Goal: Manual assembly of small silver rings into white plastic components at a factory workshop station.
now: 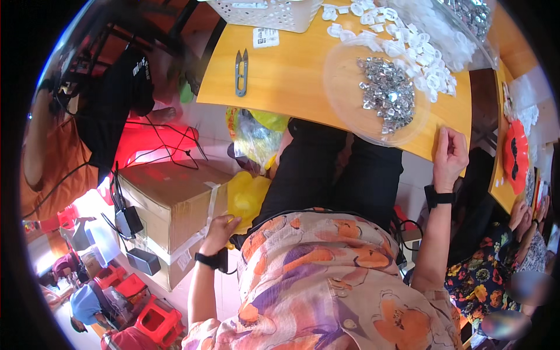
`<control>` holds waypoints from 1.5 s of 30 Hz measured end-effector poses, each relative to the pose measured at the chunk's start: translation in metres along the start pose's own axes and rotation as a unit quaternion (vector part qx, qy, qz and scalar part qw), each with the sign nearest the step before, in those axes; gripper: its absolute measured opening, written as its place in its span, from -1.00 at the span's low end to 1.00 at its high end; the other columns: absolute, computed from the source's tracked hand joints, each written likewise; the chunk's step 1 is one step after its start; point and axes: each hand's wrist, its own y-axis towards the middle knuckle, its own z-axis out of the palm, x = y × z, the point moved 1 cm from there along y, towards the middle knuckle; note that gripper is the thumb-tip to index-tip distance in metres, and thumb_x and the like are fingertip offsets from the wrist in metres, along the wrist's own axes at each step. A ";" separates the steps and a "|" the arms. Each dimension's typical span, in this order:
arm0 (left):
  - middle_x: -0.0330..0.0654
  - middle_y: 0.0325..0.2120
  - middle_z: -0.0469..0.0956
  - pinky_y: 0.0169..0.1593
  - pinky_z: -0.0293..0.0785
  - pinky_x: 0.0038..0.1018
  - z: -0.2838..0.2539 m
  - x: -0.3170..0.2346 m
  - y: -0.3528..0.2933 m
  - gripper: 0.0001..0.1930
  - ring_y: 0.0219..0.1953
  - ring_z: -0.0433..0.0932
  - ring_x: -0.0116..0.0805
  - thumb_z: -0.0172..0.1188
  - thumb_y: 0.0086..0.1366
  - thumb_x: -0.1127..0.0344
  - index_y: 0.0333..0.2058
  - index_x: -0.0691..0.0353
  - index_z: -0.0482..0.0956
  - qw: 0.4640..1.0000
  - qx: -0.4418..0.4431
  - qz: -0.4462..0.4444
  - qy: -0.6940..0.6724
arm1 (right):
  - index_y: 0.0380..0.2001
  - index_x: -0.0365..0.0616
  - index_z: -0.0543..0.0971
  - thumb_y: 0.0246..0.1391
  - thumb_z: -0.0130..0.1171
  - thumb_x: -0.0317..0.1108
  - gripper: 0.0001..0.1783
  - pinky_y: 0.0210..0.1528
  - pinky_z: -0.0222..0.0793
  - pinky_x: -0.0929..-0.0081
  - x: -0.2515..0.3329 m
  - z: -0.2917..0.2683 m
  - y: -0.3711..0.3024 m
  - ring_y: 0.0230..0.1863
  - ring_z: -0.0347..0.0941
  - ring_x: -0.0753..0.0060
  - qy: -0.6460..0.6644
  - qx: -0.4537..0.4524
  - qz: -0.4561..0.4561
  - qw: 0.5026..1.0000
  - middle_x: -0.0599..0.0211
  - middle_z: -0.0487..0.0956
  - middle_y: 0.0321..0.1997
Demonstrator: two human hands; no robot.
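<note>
My right hand (450, 153) rests at the front right corner of the wooden table, fingers curled in. Whatever it may hold, if anything, is hidden. Low on the left, beside my thigh, is my left hand (221, 231), closed, right against a yellow plastic bag (248, 198). I cannot make out whether anything is in its fingers. Near my right hand, a shallow clear round tray (344, 111) holds a heap of small shiny clear-and-silver pieces (388, 96). Many small white plastic parts (417, 52) lie scattered behind it. A pair of thread snips (241, 74) lies at the table's left.
A white perforated basket (280, 14) stands at the far edge, near a small printed label (266, 38). Clear bags (431, 26) pile up far right. On the floor left are a cardboard box (169, 198) and black cables. Other people sit left and right.
</note>
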 end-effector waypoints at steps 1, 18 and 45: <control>0.03 -0.63 0.46 -0.39 0.34 -0.34 0.007 0.012 0.006 -0.67 -0.56 0.45 -0.27 0.12 0.27 0.21 -0.50 0.43 0.47 1.000 0.001 -0.001 -0.003 | -0.41 -0.27 0.55 0.08 0.18 -0.44 -0.90 -0.41 0.27 0.63 -0.001 0.000 -0.001 -0.47 0.37 0.55 -0.002 0.000 0.006 1.000 0.35 0.49 -0.47; 0.10 -0.51 0.54 -0.25 0.41 -0.12 -0.021 -0.021 0.012 -0.77 -0.35 0.52 0.11 0.23 0.13 0.18 -0.40 0.26 0.56 0.970 -0.028 -0.081 0.229 | -0.37 -0.26 0.55 0.15 0.15 -0.38 -0.86 -0.47 0.16 0.77 -0.010 0.004 -0.005 -0.51 0.23 0.78 -0.013 0.002 0.046 0.999 0.55 0.45 -0.49; -0.29 -0.60 0.47 -0.59 0.27 -0.54 0.134 0.100 0.291 -0.87 -0.66 0.38 -0.48 0.27 0.11 0.32 -0.46 0.21 0.51 0.724 -0.202 -0.244 -0.613 | -0.42 -0.23 0.51 0.18 0.12 -0.31 -0.80 -0.38 0.21 0.71 -0.017 -0.002 -0.004 -0.44 0.26 0.71 -0.064 0.003 0.063 0.996 0.52 0.45 -0.46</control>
